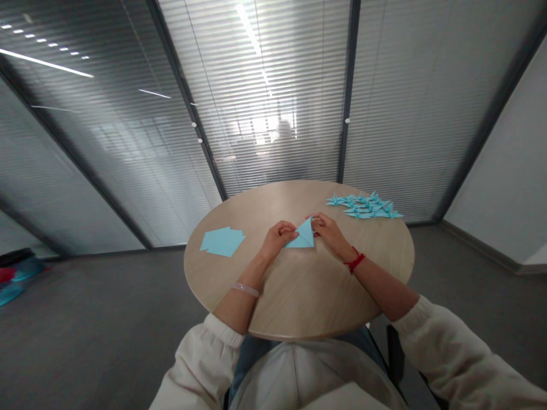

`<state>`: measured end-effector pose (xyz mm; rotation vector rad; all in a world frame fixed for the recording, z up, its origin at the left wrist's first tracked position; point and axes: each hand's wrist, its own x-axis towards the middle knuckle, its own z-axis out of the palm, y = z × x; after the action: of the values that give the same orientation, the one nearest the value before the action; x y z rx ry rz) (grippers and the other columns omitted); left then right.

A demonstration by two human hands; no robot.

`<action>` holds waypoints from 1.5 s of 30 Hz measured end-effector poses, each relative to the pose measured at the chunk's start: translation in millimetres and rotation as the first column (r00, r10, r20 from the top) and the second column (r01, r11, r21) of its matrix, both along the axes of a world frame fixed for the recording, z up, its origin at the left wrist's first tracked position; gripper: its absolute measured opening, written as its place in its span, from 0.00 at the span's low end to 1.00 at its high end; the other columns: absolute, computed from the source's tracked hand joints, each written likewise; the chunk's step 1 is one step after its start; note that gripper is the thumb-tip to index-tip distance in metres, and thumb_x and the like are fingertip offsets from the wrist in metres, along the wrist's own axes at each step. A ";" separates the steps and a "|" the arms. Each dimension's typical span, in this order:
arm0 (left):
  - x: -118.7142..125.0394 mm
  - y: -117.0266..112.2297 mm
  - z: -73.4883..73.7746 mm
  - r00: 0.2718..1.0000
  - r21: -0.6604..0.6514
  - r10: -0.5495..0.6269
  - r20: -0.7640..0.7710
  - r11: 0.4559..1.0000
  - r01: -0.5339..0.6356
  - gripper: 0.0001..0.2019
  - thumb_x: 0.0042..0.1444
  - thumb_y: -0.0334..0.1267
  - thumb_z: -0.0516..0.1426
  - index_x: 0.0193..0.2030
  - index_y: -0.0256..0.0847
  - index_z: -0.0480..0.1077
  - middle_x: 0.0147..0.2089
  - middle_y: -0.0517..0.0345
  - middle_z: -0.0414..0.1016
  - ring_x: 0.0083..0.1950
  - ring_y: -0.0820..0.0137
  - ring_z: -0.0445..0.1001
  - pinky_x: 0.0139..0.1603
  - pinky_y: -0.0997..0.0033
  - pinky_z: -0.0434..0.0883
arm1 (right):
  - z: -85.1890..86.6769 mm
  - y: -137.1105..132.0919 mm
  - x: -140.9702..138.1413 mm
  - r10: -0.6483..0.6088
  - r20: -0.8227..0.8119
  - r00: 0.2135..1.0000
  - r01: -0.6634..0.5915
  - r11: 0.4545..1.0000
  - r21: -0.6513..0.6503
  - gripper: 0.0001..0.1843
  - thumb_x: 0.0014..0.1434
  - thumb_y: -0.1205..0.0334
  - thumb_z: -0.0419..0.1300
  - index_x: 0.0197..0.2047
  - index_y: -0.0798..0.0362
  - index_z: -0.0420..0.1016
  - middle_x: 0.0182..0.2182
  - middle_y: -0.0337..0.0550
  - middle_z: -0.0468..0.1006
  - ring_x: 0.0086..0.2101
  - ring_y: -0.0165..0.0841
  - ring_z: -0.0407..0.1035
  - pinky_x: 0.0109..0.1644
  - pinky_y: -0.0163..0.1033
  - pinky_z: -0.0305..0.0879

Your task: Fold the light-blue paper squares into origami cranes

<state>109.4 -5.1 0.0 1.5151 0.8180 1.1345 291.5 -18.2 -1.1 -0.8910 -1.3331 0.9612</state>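
Note:
A light-blue sheet of origami paper [305, 236], folded into a triangle, is held between my two hands over the middle of the table. My left hand [280, 236] pinches its left corner, thumb on top. At the upper right edge, my right hand [326, 229] grips the paper with its fingers curled; some fingertips are hidden behind it. Left of my left hand lies a loose stack of flat light-blue paper sheets [222, 241]. Several folded light-blue paper cranes [370, 206] sit bunched together beyond my right hand.
The round wooden table [299, 302] has its near edge at my lap. Glass panels with blinds [277, 68] stand just behind its far edge. A dark chair part [395, 353] shows at lower right. Blue and red items [19, 273] rest at far left.

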 end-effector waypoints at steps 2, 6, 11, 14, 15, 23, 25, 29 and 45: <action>-0.1 1.5 1.1 0.999 0.014 0.037 0.020 0.999 -0.038 0.19 0.39 0.41 0.68 0.37 0.37 0.69 0.31 0.59 0.75 0.30 0.75 0.70 0.34 0.75 0.64 | 1.3 -0.9 -0.7 0.004 -0.046 0.999 -0.003 1.000 0.012 0.17 0.52 0.48 0.57 0.38 0.52 0.71 0.29 0.39 0.73 0.30 0.31 0.69 0.31 0.35 0.68; 0.5 0.2 4.2 0.998 0.070 0.064 0.023 0.995 -0.066 0.22 0.40 0.40 0.67 0.42 0.39 0.67 0.33 0.58 0.75 0.32 0.73 0.71 0.36 0.74 0.65 | 2.1 -2.0 -1.5 0.029 -0.003 1.000 -0.029 0.998 0.055 0.22 0.49 0.46 0.63 0.43 0.50 0.69 0.30 0.38 0.74 0.30 0.31 0.70 0.34 0.37 0.68; 2.2 -5.1 7.1 0.993 0.183 0.096 -0.064 0.980 -0.083 0.21 0.45 0.38 0.64 0.48 0.42 0.67 0.35 0.57 0.77 0.32 0.73 0.71 0.36 0.74 0.64 | -1.7 -0.2 0.8 -0.018 0.183 0.983 -0.005 0.992 0.123 0.20 0.44 0.48 0.67 0.36 0.51 0.72 0.28 0.38 0.75 0.28 0.31 0.68 0.31 0.36 0.64; 1.8 -5.5 7.2 0.983 0.260 0.147 -0.108 0.959 -0.115 0.21 0.47 0.38 0.63 0.49 0.43 0.67 0.36 0.57 0.77 0.32 0.73 0.71 0.36 0.74 0.64 | -3.2 0.8 2.3 -0.049 0.226 0.973 0.019 0.991 0.133 0.18 0.45 0.48 0.66 0.33 0.52 0.73 0.25 0.37 0.74 0.25 0.31 0.66 0.30 0.36 0.62; 1.5 -5.3 7.1 0.980 0.285 0.163 -0.115 0.950 -0.124 0.21 0.48 0.37 0.63 0.50 0.43 0.67 0.36 0.57 0.78 0.33 0.73 0.72 0.37 0.74 0.64 | -3.4 1.0 2.6 -0.065 0.237 0.969 0.031 0.989 0.145 0.17 0.46 0.48 0.65 0.33 0.52 0.73 0.25 0.37 0.74 0.25 0.31 0.66 0.29 0.35 0.61; 0.4 -8.7 11.1 0.952 0.437 0.273 -0.141 0.880 -0.188 0.22 0.50 0.35 0.62 0.52 0.43 0.65 0.35 0.58 0.78 0.36 0.71 0.75 0.40 0.71 0.67 | -6.0 4.8 4.4 -0.123 0.271 0.955 0.060 0.971 0.230 0.13 0.48 0.53 0.64 0.33 0.53 0.74 0.29 0.39 0.76 0.30 0.31 0.68 0.35 0.36 0.62; -0.2 -9.2 12.6 0.947 0.448 0.292 -0.131 0.870 -0.206 0.22 0.50 0.34 0.62 0.52 0.43 0.64 0.36 0.58 0.78 0.36 0.70 0.75 0.41 0.71 0.68 | -6.4 4.7 4.9 -0.151 0.279 0.948 0.079 0.965 0.252 0.12 0.49 0.53 0.64 0.33 0.52 0.73 0.29 0.38 0.76 0.31 0.32 0.69 0.36 0.36 0.63; -1.1 -9.1 13.3 0.926 0.490 0.336 -0.172 0.845 -0.216 0.22 0.50 0.31 0.61 0.53 0.43 0.64 0.35 0.58 0.78 0.37 0.70 0.75 0.43 0.70 0.68 | -4.7 0.9 4.1 -0.235 0.380 0.895 0.095 0.931 0.352 0.10 0.53 0.55 0.61 0.36 0.52 0.73 0.32 0.40 0.77 0.34 0.34 0.70 0.40 0.38 0.64; -0.9 -8.5 7.3 0.879 0.632 0.341 -0.332 0.773 -0.061 0.20 0.56 0.31 0.56 0.55 0.45 0.63 0.38 0.58 0.75 0.41 0.70 0.73 0.48 0.65 0.68 | -2.5 -3.0 -0.5 -0.417 0.603 0.679 -0.028 0.807 0.590 0.10 0.61 0.57 0.57 0.34 0.51 0.76 0.32 0.43 0.79 0.36 0.36 0.70 0.44 0.42 0.60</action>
<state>108.5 -13.7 7.3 2.3282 0.9896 1.3224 291.0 -21.2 -3.6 -0.9488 -1.9849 -0.0505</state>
